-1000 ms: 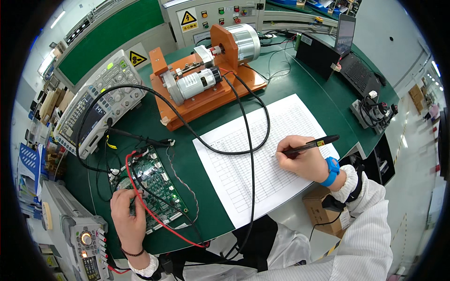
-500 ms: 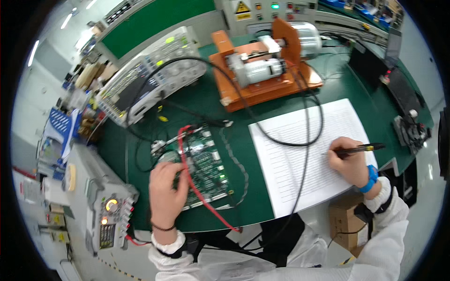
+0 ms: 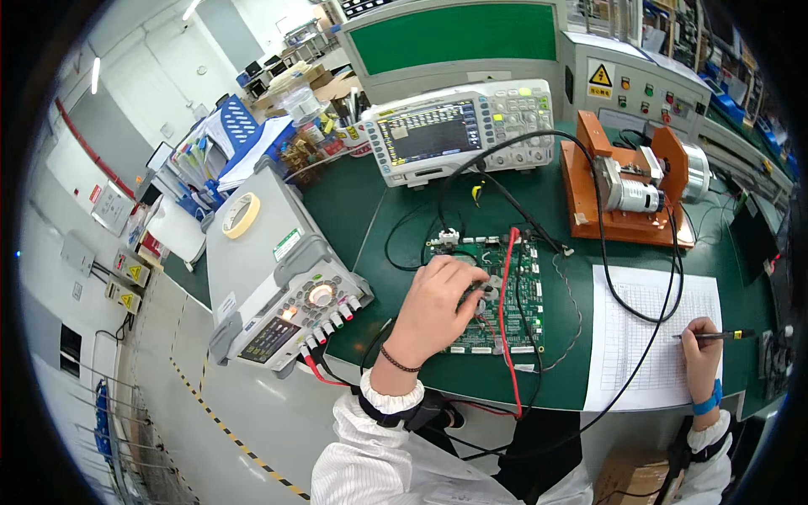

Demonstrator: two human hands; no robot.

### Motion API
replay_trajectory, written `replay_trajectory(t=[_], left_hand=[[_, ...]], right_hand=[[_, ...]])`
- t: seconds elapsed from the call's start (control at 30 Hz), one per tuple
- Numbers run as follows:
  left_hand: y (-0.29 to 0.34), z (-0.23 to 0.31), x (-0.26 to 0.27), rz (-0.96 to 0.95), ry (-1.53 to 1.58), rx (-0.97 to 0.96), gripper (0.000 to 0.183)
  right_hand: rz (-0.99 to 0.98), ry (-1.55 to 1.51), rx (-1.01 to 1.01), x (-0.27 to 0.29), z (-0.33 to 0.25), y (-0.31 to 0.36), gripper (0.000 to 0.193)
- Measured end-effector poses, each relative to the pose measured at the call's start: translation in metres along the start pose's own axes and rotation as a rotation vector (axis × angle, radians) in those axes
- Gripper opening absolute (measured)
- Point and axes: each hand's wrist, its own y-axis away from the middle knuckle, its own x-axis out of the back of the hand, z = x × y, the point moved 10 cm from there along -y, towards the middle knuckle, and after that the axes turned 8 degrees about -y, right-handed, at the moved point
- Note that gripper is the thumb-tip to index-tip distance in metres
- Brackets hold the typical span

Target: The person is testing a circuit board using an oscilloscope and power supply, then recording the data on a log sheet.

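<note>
My left hand [image 3: 437, 305] reaches over the left part of a green circuit board [image 3: 528, 296], thumb and fingers closed on a small dark piece I cannot make out. A red cable [image 3: 504, 313] crosses the board just beside the fingertips, and a thin black lead runs next to it. Over to the right, my right hand [image 3: 700, 360] grips a black pen [image 3: 725, 335], its tip at a printed table sheet [image 3: 614, 358]. The palm hides part of the board.
An oscilloscope [image 3: 438, 135] stands behind the board, and a bench power supply [image 3: 278, 278] with lit knob is at left, with a tape roll [image 3: 241, 215] on top. An orange motor stand [image 3: 589, 202] sits far right. A black cable [image 3: 599, 194] loops above the sheet.
The view has turned left, so the bench things appear farther right and the oscilloscope shows fully. My left hand stays at the board; my right hand keeps the pen at the sheet.
</note>
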Motion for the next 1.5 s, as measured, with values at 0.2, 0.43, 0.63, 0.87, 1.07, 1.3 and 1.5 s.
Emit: replay_trajectory(t=[0.2,0.43,0.63,0.87,1.07,1.3,1.5], left_hand=[[0.011,-0.008,-0.011,-0.049,-0.089,0.043,0.032],[0.012,-0.014,-0.011,-0.035,-0.108,0.079,0.035],[0.011,-0.013,-0.015,-0.05,-0.126,0.092,0.038],[0.012,-0.014,-0.016,-0.073,-0.133,0.099,0.037],[0.013,-0.015,-0.017,-0.067,-0.159,0.103,0.037],[0.013,-0.015,-0.014,-0.057,-0.172,0.11,0.037],[0.013,-0.015,-0.015,-0.067,-0.17,0.109,0.037]], right_hand=[[-0.002,-0.009,-0.003,0.0,0.005,0.001,0.009],[0.009,-0.012,0.018,0.0,0.001,-0.002,0.009],[0.013,-0.014,0.027,0.001,-0.003,0.0,0.009],[-0.01,-0.076,0.008,-0.006,-0.009,0.0,0.011],[-0.025,-0.086,0.014,-0.005,-0.008,0.0,0.011],[-0.036,-0.099,0.025,-0.007,-0.008,0.0,0.011],[-0.021,-0.055,0.048,-0.004,-0.007,0.0,0.011]])
